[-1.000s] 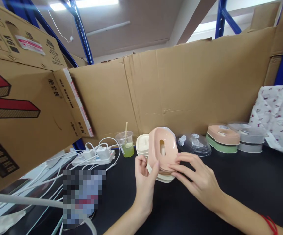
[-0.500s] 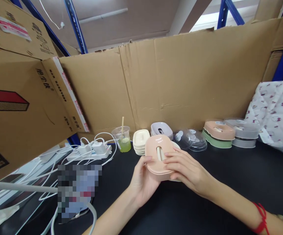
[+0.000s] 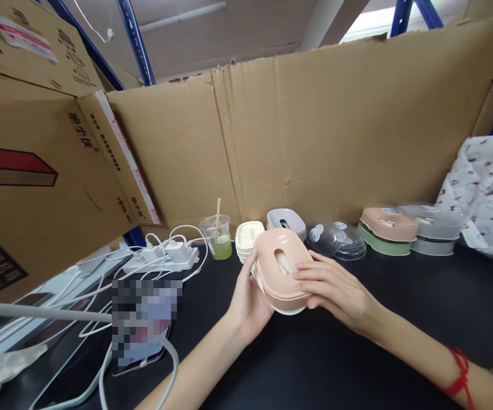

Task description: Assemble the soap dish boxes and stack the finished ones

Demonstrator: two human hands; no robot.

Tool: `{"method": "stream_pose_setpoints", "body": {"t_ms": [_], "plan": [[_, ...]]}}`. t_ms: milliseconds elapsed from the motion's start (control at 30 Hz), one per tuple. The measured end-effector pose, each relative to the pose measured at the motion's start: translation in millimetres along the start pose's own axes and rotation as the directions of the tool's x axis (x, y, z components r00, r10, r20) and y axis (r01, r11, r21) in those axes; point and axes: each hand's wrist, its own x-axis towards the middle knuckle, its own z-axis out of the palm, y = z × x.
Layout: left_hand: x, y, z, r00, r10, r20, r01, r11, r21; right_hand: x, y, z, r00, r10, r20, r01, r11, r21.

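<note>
A glossy pink plastic box [image 3: 278, 253] with a rounded outline and an oval slot in its top is held up over the black table, tilted. Inside the slot something cream-coloured shows, and a cream rim [image 3: 291, 311] peeks out along the box's lower edge. My left hand [image 3: 249, 313] grips the box from the left and below, thumb along its side. On the right side, my right hand [image 3: 340, 290] holds it, fingers lying over the top near the slot. The box's underside is hidden. Just behind it stand stacked cream pieces [image 3: 249, 233] and a lilac slotted piece [image 3: 287, 219].
Clear plastic covers [image 3: 344, 242], a pink-and-green set [image 3: 387, 228] and a grey set [image 3: 434, 228] line the back right. A cup of green drink [image 3: 218, 242], a power strip [image 3: 173, 256], cables and a phone [image 3: 144, 330] are left. Cardboard [image 3: 315, 136] walls the back.
The box has been turned and tilted between my hands, so the cream rim now shows at its lower left. The right fingers have shifted slightly on its top. The camera view has shifted slightly.
</note>
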Motion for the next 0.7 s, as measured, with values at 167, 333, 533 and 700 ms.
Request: {"method": "stream_pose_setpoints", "body": {"t_ms": [167, 333, 533, 700], "plan": [[-2, 1, 3, 0.999, 0.032, 0.014, -0.032, 0.999, 0.016, -2, 1, 2, 1.0, -0.012, -0.017, 0.012, 1.0, 0.003], [-5, 4, 5, 0.993, 0.098, -0.07, -0.093, 0.993, 0.068, -4, -1, 2, 1.0, -0.018, -0.005, 0.019, 0.998, 0.062], [-4, 2, 4, 0.97, 0.167, -0.174, -0.143, 0.979, 0.143, -7, -6, 6, 0.944, 0.315, -0.1, -0.299, 0.943, 0.144], [-3, -6, -6, 0.95, 0.311, -0.036, -0.277, 0.889, 0.365, -10, -10, 15, 0.662, 0.736, 0.142, -0.698, 0.536, 0.475]]}}
